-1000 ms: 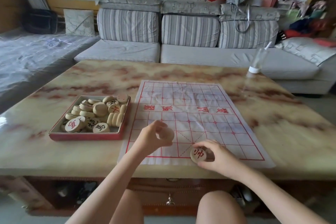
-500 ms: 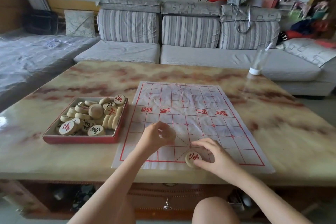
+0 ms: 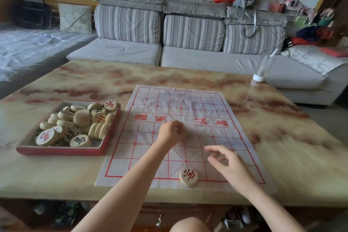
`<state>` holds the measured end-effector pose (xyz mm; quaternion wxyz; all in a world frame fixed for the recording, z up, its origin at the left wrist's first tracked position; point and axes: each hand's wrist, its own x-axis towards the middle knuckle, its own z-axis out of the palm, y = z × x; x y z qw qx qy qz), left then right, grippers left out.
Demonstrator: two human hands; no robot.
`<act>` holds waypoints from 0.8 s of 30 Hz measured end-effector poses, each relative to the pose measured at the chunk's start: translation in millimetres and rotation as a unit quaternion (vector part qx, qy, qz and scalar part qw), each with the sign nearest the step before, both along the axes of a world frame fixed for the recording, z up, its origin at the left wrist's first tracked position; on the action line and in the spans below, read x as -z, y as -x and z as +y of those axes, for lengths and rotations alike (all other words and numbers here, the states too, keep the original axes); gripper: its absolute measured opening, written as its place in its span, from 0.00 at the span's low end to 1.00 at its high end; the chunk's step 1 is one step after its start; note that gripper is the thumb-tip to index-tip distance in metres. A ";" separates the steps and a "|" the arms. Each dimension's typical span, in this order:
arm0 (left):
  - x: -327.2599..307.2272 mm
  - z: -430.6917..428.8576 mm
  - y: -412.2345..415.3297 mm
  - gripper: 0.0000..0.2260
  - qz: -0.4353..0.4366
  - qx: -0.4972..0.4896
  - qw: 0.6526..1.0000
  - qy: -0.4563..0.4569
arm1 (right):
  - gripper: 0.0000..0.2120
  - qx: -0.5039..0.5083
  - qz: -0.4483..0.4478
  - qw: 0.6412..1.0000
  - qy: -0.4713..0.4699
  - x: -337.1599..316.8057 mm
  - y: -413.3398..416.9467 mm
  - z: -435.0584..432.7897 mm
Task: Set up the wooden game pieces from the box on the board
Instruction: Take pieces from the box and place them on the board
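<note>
A white sheet board point(image 3: 190, 111) with a red grid lies on the marble table. One round wooden piece point(image 3: 188, 176) with a red character sits on the board's near edge line, at the middle. My right hand point(image 3: 228, 164) hovers just right of it, fingers loose, holding nothing. Over the board's middle, my left hand point(image 3: 170, 133) is curled round another wooden piece, mostly hidden by the fingers. A red box point(image 3: 62, 149) with several wooden pieces point(image 3: 79, 120) stands left of the board.
A clear glass point(image 3: 262, 68) with a white base stands at the table's far right edge. A grey striped sofa point(image 3: 188, 32) runs behind the table. My knee point(image 3: 190, 225) shows below the table's front edge.
My right hand set the red-character piece down on the near edge line and lifted off to the right. My left hand moved further up the board with its piece.
</note>
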<state>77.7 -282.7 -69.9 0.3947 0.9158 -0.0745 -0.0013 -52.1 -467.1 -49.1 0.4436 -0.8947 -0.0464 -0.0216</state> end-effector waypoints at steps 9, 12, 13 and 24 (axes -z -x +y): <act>-5.7 1.7 -4.6 0.25 0.009 0.017 1.000 0.005 | 0.12 -0.008 0.013 1.000 -0.016 8.2 -2.7 8.8; -11.3 9.1 2.2 0.23 0.000 0.036 0.999 0.024 | 0.12 -0.015 0.017 1.000 -0.015 7.4 -3.7 13.6; -14.2 14.0 5.9 0.22 -0.006 0.042 0.999 0.031 | 0.12 -0.018 0.016 1.000 -0.018 5.9 -5.0 16.2; -51.0 153.1 48.8 0.14 -0.066 -0.080 0.994 0.043 | 0.12 -0.127 -0.020 0.991 -0.023 -19.6 -30.7 117.0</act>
